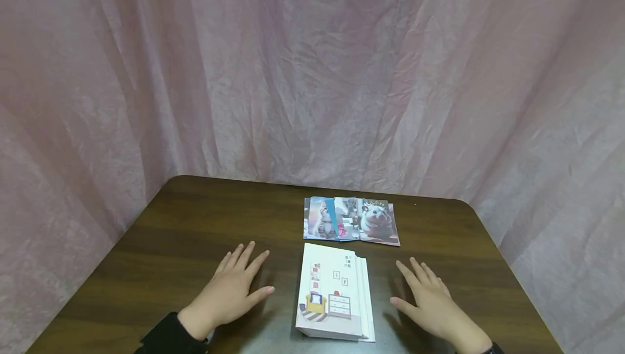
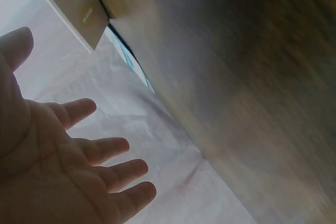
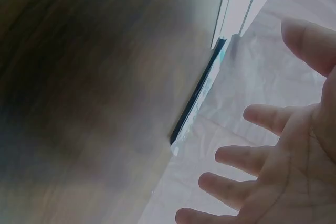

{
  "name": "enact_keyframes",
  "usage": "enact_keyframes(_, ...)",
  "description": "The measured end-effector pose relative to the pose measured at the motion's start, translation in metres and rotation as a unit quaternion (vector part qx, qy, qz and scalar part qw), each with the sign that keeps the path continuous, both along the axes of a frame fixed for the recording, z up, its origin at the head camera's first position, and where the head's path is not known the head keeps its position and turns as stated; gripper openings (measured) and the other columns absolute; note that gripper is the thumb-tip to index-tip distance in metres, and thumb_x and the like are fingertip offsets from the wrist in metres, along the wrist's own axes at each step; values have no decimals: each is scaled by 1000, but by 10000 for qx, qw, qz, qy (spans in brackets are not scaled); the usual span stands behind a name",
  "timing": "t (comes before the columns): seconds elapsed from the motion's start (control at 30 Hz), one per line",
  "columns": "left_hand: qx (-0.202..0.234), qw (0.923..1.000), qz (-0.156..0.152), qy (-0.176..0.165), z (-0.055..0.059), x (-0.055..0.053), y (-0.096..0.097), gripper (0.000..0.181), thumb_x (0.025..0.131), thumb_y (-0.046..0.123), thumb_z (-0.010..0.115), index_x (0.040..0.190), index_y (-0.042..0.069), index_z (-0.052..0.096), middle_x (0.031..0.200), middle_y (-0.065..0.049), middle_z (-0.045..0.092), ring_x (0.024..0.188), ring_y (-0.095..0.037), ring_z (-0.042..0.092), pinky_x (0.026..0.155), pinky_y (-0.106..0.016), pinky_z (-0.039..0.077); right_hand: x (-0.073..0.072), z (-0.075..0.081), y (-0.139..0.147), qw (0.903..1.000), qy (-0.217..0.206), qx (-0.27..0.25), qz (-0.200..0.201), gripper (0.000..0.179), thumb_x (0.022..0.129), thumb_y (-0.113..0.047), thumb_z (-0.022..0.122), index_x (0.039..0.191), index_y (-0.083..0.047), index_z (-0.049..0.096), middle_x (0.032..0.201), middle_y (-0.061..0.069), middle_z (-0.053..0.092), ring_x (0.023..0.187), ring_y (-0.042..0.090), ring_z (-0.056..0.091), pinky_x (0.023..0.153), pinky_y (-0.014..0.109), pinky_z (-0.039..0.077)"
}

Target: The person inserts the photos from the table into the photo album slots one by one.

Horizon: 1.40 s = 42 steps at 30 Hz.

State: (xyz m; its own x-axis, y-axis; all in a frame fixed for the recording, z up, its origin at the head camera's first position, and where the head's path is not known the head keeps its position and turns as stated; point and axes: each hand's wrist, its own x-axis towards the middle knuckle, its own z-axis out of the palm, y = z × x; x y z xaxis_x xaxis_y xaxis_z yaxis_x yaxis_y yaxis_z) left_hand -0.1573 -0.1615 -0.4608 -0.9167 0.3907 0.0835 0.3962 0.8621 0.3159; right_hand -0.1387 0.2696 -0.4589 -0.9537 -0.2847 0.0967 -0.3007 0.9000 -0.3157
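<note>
A thick white album-like block [image 1: 329, 289] with a printed room scene, a yellow armchair and a chest of drawers, lies between the two hands in the head view. White layers [image 1: 366, 299] stick out along its right side. To its left, my left hand [image 1: 231, 291] is spread with straight fingers and holds nothing. My right hand [image 1: 432, 302] is on the other side, fingers likewise spread and nothing in them. Both wrist views show bare palms, with the edge of the white block [image 2: 79, 9] beyond the left thumb. Neither hand touches the block.
Behind the block lies an overlapping row of picture cards, among them a kitten card [image 1: 322, 218] and a card with a crowned hamster-like animal [image 1: 377, 221]. The dark wooden table [image 1: 219, 207] has rounded far corners. Pink curtains [image 1: 293, 71] hang behind and beside it.
</note>
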Motion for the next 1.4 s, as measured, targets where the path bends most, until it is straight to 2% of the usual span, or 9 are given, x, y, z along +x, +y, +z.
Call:
enact_keyframes(0.37, -136, 9999, -106, -18, -1, 1, 15, 75, 96, 59, 55, 155, 15, 39, 162, -22, 23, 147, -48, 19, 115, -67, 17, -5, -2, -11, 9992, -355, -37, 180, 76, 94, -50, 64, 153, -8, 39, 155, 32, 31, 138, 59, 28, 101, 79, 25)
enact_keyframes(0.67, -160, 9990, -365, -185, -2, 0, 28, 76, 96, 59, 55, 155, 15, 38, 162, -22, 24, 148, -46, 19, 117, -64, 15, -8, -1, -23, 9978, -572, -108, 327, 77, 94, -49, 64, 153, -8, 39, 155, 32, 30, 139, 58, 27, 104, 77, 24)
enact_keyframes(1.0, -201, 9966, -791, -118, 0, 1, 45, 78, 96, 64, 49, 156, 15, 37, 162, -22, 24, 148, -45, 19, 117, -64, 17, -12, -5, -37, 9948, -912, -169, 428, 77, 93, -44, 69, 154, -10, 38, 157, 28, 30, 142, 55, 26, 106, 74, 26)
enact_keyframes(1.4, -421, 9900, -1342, 75, -2, 4, 68, 81, 95, 70, 42, 156, 17, 37, 162, -18, 26, 149, -40, 23, 117, -59, 22, -16, -5, -48, 9903, -1093, -359, 773, 78, 92, -40, 72, 152, -3, 38, 158, 28, 28, 143, 51, 27, 105, 70, 32)
